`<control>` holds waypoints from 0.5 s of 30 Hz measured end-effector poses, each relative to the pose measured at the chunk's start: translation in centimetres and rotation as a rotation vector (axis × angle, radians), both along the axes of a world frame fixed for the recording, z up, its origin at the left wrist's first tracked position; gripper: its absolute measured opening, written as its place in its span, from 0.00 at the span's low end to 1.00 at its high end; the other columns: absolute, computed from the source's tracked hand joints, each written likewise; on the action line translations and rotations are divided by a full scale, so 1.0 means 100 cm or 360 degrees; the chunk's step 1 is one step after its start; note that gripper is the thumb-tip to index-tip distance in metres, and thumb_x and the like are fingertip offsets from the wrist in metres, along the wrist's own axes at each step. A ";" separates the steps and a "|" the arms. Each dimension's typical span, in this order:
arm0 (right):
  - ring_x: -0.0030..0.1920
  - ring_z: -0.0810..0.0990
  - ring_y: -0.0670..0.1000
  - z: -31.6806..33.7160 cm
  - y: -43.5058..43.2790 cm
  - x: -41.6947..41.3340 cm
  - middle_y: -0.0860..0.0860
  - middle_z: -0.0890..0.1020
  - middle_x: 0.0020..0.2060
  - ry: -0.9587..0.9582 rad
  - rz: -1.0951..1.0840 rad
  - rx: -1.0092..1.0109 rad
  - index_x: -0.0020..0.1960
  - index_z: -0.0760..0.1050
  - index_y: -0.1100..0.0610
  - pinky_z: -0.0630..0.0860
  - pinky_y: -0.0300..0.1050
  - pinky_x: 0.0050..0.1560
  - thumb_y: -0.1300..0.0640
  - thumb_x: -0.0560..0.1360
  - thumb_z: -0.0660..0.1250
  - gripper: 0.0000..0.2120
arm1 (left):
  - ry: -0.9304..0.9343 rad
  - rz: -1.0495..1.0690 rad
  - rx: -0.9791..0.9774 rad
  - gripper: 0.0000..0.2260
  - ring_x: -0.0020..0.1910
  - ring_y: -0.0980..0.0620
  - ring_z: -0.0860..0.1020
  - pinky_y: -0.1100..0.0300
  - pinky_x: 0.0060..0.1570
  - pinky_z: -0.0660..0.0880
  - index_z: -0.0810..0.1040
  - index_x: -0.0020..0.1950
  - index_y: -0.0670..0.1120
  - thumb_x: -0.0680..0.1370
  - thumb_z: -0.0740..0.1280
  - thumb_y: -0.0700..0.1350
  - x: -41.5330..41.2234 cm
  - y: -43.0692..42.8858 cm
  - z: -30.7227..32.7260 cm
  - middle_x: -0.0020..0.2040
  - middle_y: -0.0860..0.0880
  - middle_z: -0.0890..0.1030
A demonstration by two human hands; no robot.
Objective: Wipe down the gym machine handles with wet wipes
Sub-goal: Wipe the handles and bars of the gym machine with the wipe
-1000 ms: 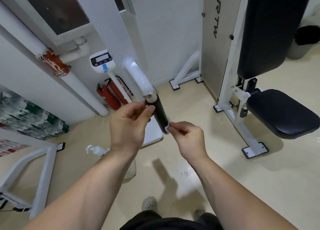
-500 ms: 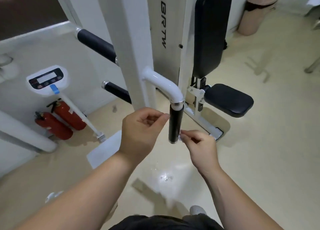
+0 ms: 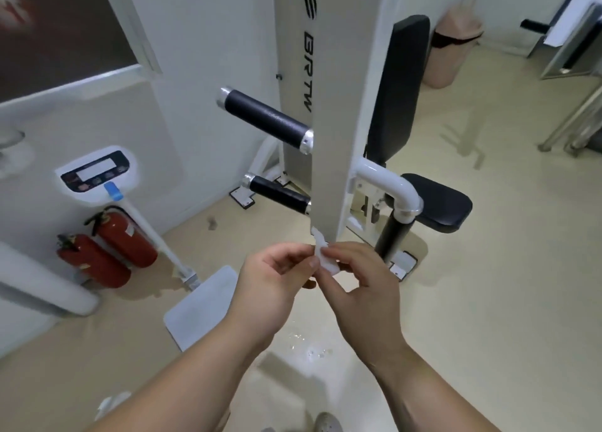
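Two hands (image 3: 273, 278) (image 3: 361, 281), one wipe (image 3: 326, 263), three handles (image 3: 264, 118) (image 3: 280, 194) (image 3: 392, 236)

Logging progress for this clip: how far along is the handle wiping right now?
Done: cannot tell; no handle looks visibly wiped. In hand: the left hand and right hand both pinch a small white wipe between them, clear of every handle. Remaining: the upper handle, lower handle and upright handle are all untouched at this moment.

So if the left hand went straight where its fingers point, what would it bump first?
Probably the right hand: the left hand points at it across the wet wipe both pinch, though depth is unclear.
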State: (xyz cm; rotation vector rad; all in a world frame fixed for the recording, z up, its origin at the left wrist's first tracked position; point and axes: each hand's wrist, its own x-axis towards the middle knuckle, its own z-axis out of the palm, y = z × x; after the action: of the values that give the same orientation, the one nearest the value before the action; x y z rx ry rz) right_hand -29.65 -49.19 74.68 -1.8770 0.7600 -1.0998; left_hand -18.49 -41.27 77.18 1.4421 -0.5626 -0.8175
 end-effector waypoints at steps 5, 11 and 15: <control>0.50 0.82 0.51 0.006 -0.007 0.028 0.44 0.83 0.46 0.0003 0.0448 0.0263 0.50 0.81 0.49 0.78 0.42 0.50 0.58 0.71 0.75 0.10 | -0.0106 0.0134 0.0033 0.12 0.38 0.50 0.81 0.56 0.42 0.78 0.84 0.38 0.45 0.78 0.68 0.33 0.026 0.015 0.007 0.39 0.46 0.85; 0.51 0.82 0.48 -0.010 -0.010 0.061 0.42 0.82 0.49 0.0105 0.0451 0.0115 0.52 0.84 0.50 0.76 0.36 0.48 0.58 0.73 0.71 0.10 | 0.0027 0.0266 0.0034 0.08 0.45 0.41 0.84 0.46 0.50 0.80 0.82 0.44 0.45 0.80 0.68 0.35 0.053 0.014 -0.004 0.41 0.44 0.85; 0.55 0.81 0.46 -0.010 -0.017 0.078 0.44 0.81 0.53 0.0224 0.0430 -0.0049 0.55 0.83 0.50 0.79 0.40 0.49 0.52 0.71 0.73 0.13 | 0.0222 0.0304 0.0036 0.07 0.42 0.45 0.82 0.56 0.44 0.80 0.82 0.51 0.41 0.77 0.69 0.32 0.076 0.002 -0.015 0.42 0.36 0.81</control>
State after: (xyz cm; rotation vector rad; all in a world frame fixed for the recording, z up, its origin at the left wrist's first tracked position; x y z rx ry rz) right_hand -21.83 -50.88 73.65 -2.0300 0.5486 -0.8209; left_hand -10.91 -41.11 75.66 1.4228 -0.3055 -0.7671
